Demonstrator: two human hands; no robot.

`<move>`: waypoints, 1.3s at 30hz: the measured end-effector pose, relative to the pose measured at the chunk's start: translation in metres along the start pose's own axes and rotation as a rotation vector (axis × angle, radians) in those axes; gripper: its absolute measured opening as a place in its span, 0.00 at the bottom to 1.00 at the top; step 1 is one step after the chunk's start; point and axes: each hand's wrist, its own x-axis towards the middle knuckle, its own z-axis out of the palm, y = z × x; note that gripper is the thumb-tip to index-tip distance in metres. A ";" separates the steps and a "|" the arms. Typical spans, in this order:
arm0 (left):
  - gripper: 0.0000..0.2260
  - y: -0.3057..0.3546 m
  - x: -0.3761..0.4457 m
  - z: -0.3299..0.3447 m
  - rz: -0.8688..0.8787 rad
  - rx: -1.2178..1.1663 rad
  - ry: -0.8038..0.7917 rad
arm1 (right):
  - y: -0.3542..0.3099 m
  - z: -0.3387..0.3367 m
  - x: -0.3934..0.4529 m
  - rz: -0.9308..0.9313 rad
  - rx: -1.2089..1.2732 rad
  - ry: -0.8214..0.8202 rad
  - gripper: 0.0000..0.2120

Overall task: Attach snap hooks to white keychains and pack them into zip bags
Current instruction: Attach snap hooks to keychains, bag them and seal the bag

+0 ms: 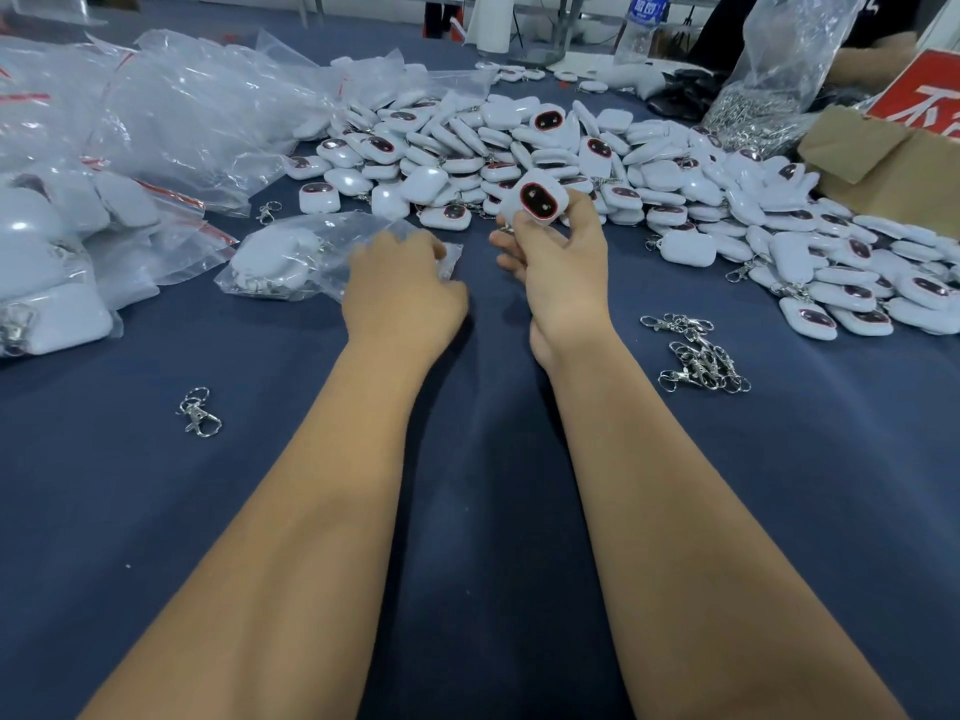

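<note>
My right hand [561, 262] holds up a white keychain [535, 202] with a dark oval face, pinched between thumb and fingers above the blue cloth. My left hand [405, 288] grips the open edge of a clear zip bag [311, 257] that holds white keychains and lies flat on the cloth. A big heap of loose white keychains [623, 158] spreads behind and to the right of both hands. A small pile of metal snap hooks [698, 356] lies right of my right wrist. One single snap hook [198, 414] lies to the left of my left forearm.
Filled zip bags [104, 163] are stacked at the left. A cardboard box [883, 163] and a clear bag of metal hooks [763, 106] stand at the back right, with a water bottle [644, 23] and another person's arm behind. Blue cloth covers the table [493, 511].
</note>
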 end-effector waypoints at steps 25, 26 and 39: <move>0.12 0.000 -0.002 -0.025 -0.153 -0.732 0.039 | 0.003 0.017 -0.009 -0.020 -0.128 -0.137 0.04; 0.12 0.001 -0.002 -0.026 -0.160 -0.757 0.057 | 0.004 0.017 -0.009 -0.017 -0.147 -0.152 0.03; 0.05 0.008 -0.002 -0.025 -0.021 -0.649 0.341 | 0.007 0.016 -0.008 -0.162 -0.709 -0.204 0.20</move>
